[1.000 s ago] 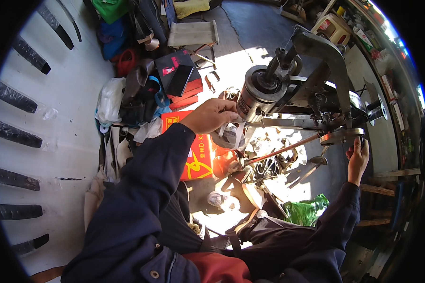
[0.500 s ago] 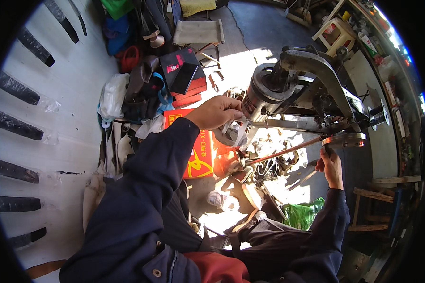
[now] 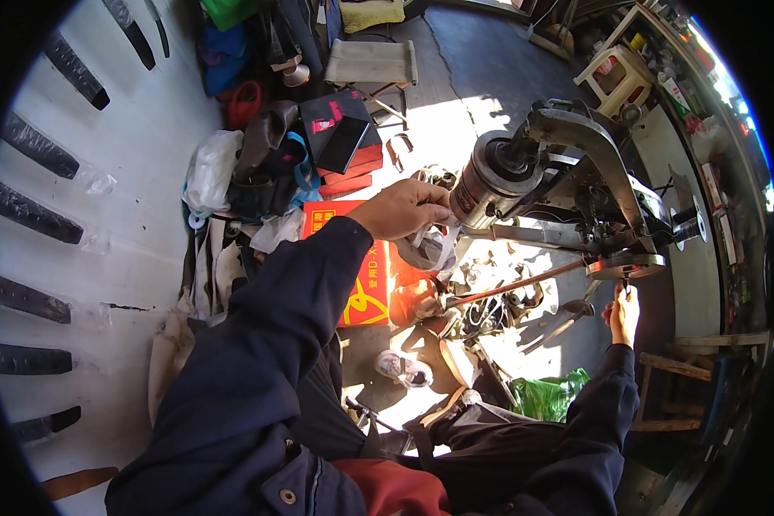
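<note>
The machine (image 3: 606, 153) is just past the left hand (image 3: 402, 211) and right hand (image 3: 623, 316). The left pinches a pale thing (image 3: 439, 248); the right curls round the handle (image 3: 626, 287) under the machine's wheel (image 3: 625, 266). Left of the machine lies a red box (image 3: 377, 297).

The machine frame (image 3: 621, 176) is dark metal with a worn, semi-gloss surface. Its cylinder (image 3: 473, 202) is bright metal, smooth and reflective; the wheel (image 3: 625, 265) is metal with a shiny rim. Sleeves (image 3: 271, 301): dark woven cloth, matt. Red box (image 3: 375, 262): card, smooth printed face. Black slab (image 3: 347, 143): smooth, glossy face. Folding seat (image 3: 371, 63): matt cloth. Cream stool (image 3: 629, 76): smooth moulded plastic. Green bag (image 3: 555, 396) and white bag (image 3: 214, 172): thin, crinkled, glossy plastic. Slatted rack (image 3: 672, 367): bare, rough wood.
</note>
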`<state>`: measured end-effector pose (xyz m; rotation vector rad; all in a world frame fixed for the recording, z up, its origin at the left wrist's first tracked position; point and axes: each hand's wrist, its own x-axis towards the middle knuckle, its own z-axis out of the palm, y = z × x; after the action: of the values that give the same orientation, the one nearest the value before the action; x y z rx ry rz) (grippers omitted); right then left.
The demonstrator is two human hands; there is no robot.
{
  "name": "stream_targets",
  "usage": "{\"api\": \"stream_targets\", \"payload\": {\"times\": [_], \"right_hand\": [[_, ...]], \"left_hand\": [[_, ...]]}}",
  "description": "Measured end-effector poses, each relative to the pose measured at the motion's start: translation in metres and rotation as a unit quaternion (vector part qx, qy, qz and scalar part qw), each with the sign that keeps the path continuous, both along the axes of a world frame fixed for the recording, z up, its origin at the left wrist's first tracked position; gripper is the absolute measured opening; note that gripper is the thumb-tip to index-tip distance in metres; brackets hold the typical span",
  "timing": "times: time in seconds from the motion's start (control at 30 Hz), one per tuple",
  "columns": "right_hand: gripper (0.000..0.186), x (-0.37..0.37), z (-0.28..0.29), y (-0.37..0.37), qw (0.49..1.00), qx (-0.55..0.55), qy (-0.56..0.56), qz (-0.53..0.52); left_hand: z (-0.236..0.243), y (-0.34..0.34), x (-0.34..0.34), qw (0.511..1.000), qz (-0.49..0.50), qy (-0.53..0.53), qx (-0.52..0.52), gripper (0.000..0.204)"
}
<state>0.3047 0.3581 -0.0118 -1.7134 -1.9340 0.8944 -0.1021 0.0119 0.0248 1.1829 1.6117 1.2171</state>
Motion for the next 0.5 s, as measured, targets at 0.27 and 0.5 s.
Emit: {"api": "stream_targets", "payload": {"times": [0.27,0.5], "right_hand": [[0.037,-0.038,0.047,-0.067,0.972,-0.048,0.11,0.204],[0.03,-0.011,0.078,-0.014,0.978,0.161,0.123,0.039]], "left_hand": [[0.0,0.001,-0.002,0.999,-0.017,-0.022,-0.035,0.021],[0.003,-0.001,0.003,0.998,0.009,-0.055,-0.023,0.013]]}}
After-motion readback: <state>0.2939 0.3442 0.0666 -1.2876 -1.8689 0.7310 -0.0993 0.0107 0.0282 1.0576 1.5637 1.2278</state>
